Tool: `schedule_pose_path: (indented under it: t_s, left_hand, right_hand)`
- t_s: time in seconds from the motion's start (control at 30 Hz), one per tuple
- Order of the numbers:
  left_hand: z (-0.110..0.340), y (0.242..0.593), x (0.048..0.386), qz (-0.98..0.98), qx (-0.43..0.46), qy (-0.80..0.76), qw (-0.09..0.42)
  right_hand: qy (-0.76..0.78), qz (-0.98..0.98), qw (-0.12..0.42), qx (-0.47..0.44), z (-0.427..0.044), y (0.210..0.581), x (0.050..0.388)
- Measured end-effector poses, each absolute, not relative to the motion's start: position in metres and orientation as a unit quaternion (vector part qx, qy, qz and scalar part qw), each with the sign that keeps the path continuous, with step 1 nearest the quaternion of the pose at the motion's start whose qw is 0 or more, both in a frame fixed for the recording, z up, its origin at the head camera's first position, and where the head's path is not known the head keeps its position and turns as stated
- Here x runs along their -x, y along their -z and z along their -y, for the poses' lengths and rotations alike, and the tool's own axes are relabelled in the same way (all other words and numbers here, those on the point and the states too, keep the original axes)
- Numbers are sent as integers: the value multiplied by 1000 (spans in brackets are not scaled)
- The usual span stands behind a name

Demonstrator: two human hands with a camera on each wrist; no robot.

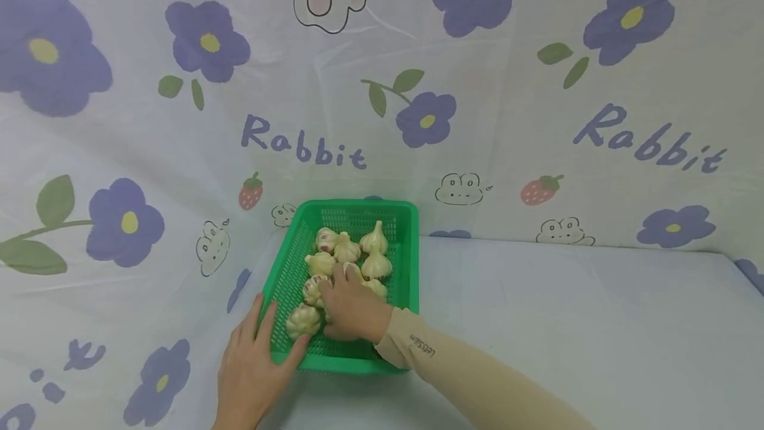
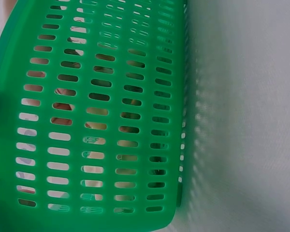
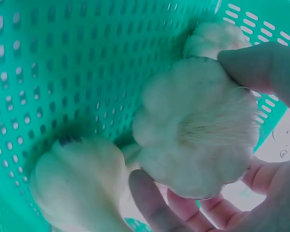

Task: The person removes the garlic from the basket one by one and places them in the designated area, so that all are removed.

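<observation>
A green plastic basket [image 1: 352, 367] with slotted walls holds several whitish garlic bulbs [image 1: 303, 321], some with purple patches. My right hand [image 1: 356, 307] reaches into it. In the right wrist view its thumb and fingers grip a garlic bulb [image 3: 193, 125], root tuft towards the camera. Another bulb [image 3: 79, 181] lies beside that one, and a further bulb [image 3: 213, 39] sits behind it. My left hand [image 1: 251, 357] rests at the basket's near left corner, fingers extended and spread along the rim. Only the basket's slotted wall [image 2: 5, 164] shows in the left wrist view; the hand is outside it.
The basket stands on a white table surface [image 1: 567, 324], close to the corner of a printed cloth backdrop [image 1: 501, 118]. That cloth rises behind and to the left, with purple flowers and lettering on it. The white surface extends to the right of the basket.
</observation>
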State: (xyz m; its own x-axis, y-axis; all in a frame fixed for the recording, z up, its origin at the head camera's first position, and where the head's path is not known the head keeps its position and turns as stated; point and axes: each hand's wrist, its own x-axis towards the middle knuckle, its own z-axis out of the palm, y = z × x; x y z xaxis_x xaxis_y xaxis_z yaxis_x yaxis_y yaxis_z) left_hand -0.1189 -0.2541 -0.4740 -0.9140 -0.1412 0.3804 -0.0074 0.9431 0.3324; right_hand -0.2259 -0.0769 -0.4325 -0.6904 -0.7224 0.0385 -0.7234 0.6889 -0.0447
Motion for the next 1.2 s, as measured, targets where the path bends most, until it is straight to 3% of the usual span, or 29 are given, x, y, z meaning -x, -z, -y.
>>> schedule_pose_path:
  t_s: [0.63,1.2]
  left_hand:
    - [251,471,119,967,-46,173,184]
    - [254,476,118,966,-38,167,193]
  right_hand:
    - [-139,894,111,-411,58,413,230]
    - [-251,893,57,-369,11,386,230]
